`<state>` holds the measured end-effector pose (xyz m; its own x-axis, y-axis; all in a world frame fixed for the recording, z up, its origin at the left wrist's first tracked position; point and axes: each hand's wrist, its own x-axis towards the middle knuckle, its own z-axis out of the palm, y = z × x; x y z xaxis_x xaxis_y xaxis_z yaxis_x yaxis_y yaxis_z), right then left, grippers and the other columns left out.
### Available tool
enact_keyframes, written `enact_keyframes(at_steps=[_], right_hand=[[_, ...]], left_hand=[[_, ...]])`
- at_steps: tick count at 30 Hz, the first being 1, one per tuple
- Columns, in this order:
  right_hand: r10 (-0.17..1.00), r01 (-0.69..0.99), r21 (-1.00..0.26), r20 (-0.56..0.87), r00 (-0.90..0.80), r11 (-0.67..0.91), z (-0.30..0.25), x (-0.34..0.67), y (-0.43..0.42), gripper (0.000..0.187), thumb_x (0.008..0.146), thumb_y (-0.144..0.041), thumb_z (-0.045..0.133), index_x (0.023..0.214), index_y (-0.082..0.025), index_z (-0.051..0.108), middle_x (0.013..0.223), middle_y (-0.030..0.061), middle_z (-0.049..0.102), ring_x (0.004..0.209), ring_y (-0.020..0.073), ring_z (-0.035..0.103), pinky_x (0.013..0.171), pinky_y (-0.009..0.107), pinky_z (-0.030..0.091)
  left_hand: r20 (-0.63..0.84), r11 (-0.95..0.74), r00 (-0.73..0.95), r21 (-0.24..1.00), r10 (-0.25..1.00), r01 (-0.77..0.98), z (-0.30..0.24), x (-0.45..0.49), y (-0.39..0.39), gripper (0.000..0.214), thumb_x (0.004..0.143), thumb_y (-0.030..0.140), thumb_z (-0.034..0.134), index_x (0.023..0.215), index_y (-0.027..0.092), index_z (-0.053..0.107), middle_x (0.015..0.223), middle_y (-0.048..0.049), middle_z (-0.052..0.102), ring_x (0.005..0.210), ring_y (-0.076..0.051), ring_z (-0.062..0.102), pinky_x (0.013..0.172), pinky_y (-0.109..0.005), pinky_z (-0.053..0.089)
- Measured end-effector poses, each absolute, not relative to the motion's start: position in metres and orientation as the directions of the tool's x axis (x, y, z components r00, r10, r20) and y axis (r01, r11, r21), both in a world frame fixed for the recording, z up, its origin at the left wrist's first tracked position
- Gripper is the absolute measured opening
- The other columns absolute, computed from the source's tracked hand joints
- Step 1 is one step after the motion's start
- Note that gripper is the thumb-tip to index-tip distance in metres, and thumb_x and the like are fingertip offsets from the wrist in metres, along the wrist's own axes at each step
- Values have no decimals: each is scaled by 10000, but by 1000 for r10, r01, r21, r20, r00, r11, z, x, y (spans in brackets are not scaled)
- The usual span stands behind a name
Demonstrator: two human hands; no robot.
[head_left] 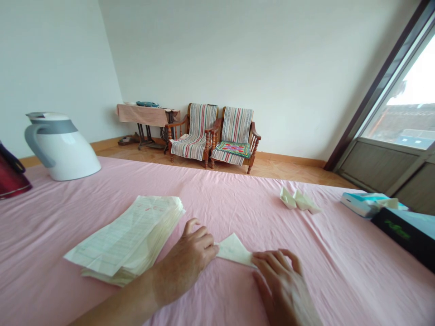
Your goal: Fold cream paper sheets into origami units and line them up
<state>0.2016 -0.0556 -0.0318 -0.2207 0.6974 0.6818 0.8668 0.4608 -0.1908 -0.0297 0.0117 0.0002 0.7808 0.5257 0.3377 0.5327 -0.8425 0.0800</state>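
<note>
Pink tablecloth (238, 199), lower centre of frame: one folded paper triangle (235, 249), long axis running left to right. I see my left hand (188, 260), fingers curled together, pressing its left end, and my right hand (278, 276), fingers close and flat, covering its right corner. Both hands are equally near.

Plain pale walls (238, 50) meet a tan floor (272, 167) — two wooden armchairs (214, 136) with striped covers stand beside a cloth-draped side table (146, 115); daylight enters the tall window (404, 113) at right.
</note>
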Motion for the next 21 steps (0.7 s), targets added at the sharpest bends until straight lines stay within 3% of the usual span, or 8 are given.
enact_keyframes(at_steps=[4, 9, 16, 21], right_hand=[[686, 831, -154, 654, -320, 535, -31, 199, -54, 362, 788, -43, 470, 1040, -252, 625, 990, -3, 708, 880, 185, 629, 837, 337, 339], [712, 848, -111, 606, -355, 518, -26, 203, -55, 301, 792, -84, 529, 1006, -268, 632, 996, -11, 712, 864, 196, 639, 826, 355, 356], [797, 855, -216, 518, -309, 471, -30, 214, -54, 197, 838, -152, 608, 991, -276, 629, 1024, -23, 701, 907, 193, 627, 845, 359, 372], [786, 863, -203, 544, -293, 462, -34, 216, -50, 203, 840, -192, 643, 1024, -277, 631, 1029, -8, 695, 928, 205, 626, 873, 382, 367]], left_hand=[[318, -844, 792, 50, 521, 534, 0, -30, 14, 122, 932, 109, 552, 895, 202, 622, 779, 6, 599, 817, -189, 520, 997, -483, 200], [316, -832, 781, 54, 539, 553, 1, -30, 16, 52, 893, 188, 660, 869, 218, 626, 780, 22, 612, 834, -190, 527, 1013, -513, 160], [329, -848, 804, -21, 495, 530, 5, -28, 11, 122, 890, 86, 606, 824, 188, 596, 755, 14, 601, 805, -185, 519, 1038, -495, 171], [405, -847, 802, -110, 440, 520, 0, -28, 12, 220, 916, 43, 502, 746, 175, 549, 709, 11, 566, 737, -172, 494, 1031, -487, 206]])
